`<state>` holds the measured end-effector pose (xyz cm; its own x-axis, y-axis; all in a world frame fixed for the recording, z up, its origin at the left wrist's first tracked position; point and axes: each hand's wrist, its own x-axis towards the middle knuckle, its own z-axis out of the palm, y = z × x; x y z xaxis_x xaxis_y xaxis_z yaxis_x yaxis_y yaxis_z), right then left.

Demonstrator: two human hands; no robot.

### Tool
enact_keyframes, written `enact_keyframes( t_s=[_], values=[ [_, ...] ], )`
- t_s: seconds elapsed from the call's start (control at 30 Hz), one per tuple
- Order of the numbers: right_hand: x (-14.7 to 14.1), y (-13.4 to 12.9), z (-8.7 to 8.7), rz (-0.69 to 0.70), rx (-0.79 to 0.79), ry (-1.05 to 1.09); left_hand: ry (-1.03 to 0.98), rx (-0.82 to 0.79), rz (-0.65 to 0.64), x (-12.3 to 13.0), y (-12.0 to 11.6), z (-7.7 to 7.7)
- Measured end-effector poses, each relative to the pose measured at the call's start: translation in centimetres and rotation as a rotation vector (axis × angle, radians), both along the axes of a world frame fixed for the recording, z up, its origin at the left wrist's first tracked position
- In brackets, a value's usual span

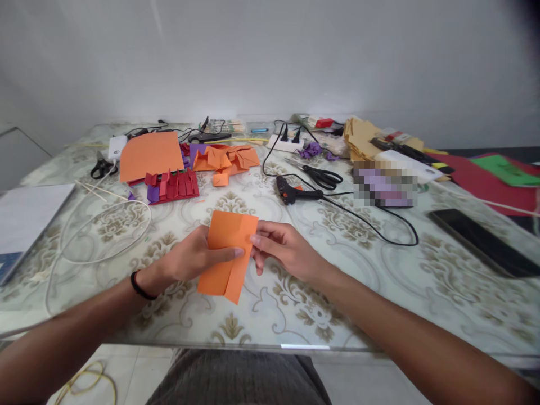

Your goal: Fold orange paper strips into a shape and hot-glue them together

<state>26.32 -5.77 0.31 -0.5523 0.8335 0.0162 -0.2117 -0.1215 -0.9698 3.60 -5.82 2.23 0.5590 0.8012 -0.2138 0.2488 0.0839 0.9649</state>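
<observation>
Thumb point(228, 255) across the crease, apparently to keep the fold flat, gripped folded orange paper point(223, 229) with left hand point(189, 254) above the near middle of the table point(179, 315) and pinched its right edge with right hand point(289, 247), probably to steady it, glue gun point(304, 194) and scissors point(311, 170) lying farther off to the right, seemingly for working room.

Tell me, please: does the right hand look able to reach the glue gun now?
Probably yes: the glue gun lies just beyond the right hand, and nothing seems to block the way, though that hand pinches the orange paper.
</observation>
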Motion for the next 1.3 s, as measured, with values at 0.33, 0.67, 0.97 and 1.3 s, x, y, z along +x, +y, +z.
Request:
enact_keyframes(
  t_s=[0.33, 0.67, 0.97, 1.3],
  values=[
    [-0.04, 0.20, -0.33, 0.013, -0.034, 0.010, -0.048, 0.010, -0.037, 0.06, 0.06, 0.17],
    [-0.29, 0.22, -0.27, -0.011, -0.083, 0.023, -0.058, 0.020, -0.091, 0.14, 0.03, 0.41],
    [-0.36, 0.09, -0.30, -0.012, -0.087, 0.030, -0.040, 0.036, -0.083, 0.09, -0.04, 0.13],
    [-0.43, -0.24, -0.12, -0.104, -0.019, -0.047, 0.050, 0.120, -0.078, 0.07, 0.02, 0.48]
  ],
)
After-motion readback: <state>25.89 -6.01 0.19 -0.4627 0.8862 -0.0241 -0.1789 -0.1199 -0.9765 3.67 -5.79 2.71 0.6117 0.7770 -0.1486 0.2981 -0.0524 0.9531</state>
